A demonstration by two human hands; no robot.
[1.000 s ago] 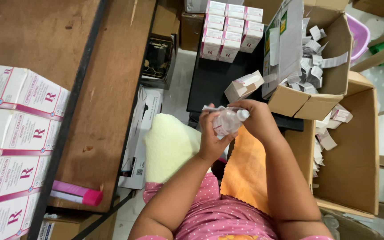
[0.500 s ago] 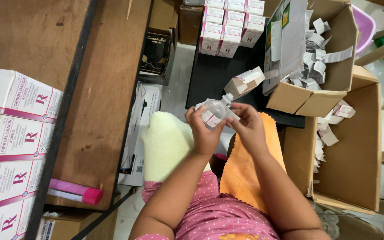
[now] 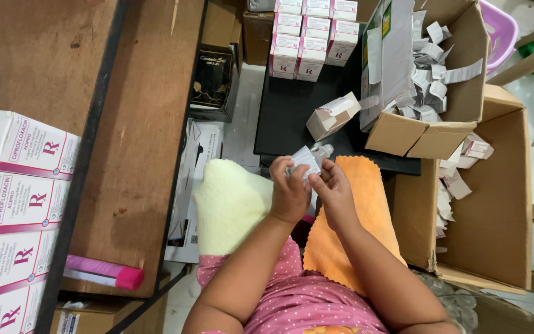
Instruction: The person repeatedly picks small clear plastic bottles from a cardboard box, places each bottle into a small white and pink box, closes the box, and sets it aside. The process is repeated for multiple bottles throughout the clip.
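My left hand (image 3: 288, 188) and my right hand (image 3: 334, 188) are together over my lap, both gripping a small clear plastic bottle wrapped with a folded white paper leaflet (image 3: 307, 159). The bottle's tip points away from me. Just beyond the hands an open small white-and-pink carton (image 3: 332, 115) lies on a dark surface (image 3: 285, 117). Under my hands lie an orange cloth (image 3: 366, 204) and a pale yellow cloth (image 3: 230, 204) on my lap.
Stacked white-and-pink cartons (image 3: 313, 37) stand at the far end. A cardboard box of folded leaflets (image 3: 431, 68) sits right, a larger cardboard box (image 3: 489, 204) beside it. A brown wooden table (image 3: 118, 124) on the left carries big cartons (image 3: 13, 204) and a pink marker (image 3: 103, 272).
My hands with the bottle and leaflet have shifted slightly left and nearer to me, and the leaflet is folded closer around the bottle.
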